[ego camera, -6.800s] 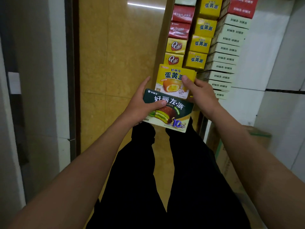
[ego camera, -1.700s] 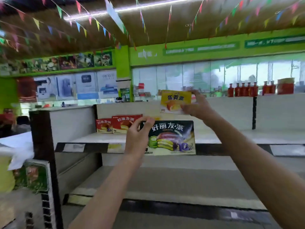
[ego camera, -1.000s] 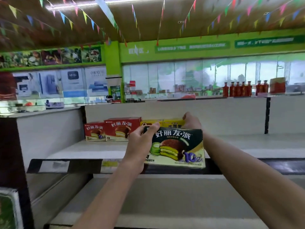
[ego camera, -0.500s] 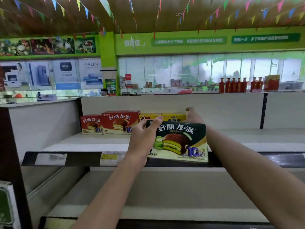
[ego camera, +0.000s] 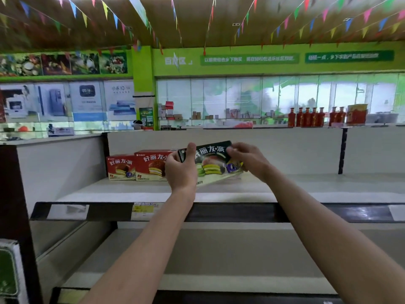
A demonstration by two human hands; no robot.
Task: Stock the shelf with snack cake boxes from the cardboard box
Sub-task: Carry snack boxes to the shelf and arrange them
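Both hands clamp the dark green box (ego camera: 211, 163): left hand (ego camera: 180, 171) curls around its near-left end, right hand (ego camera: 248, 160) pinches the right end. Its long axis runs between them, tilted, just right of the red boxes (ego camera: 151, 165), above the shelf (ego camera: 306, 185).

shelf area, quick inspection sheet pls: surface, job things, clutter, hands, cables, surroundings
surface: white upper shelf, mostly bare; a yellow price tag on its front rail.
job's things: dark green snack cake box, tilted, held over the shelf; two red snack cake boxes upright at the back left.
clutter: nothing seen.
grippers: left hand grips the green box's left end; right hand has its grip on the right end.
cables: nothing seen.
surroundings: red bottles on a far ledge, bunting overhead, lower shelf bare.
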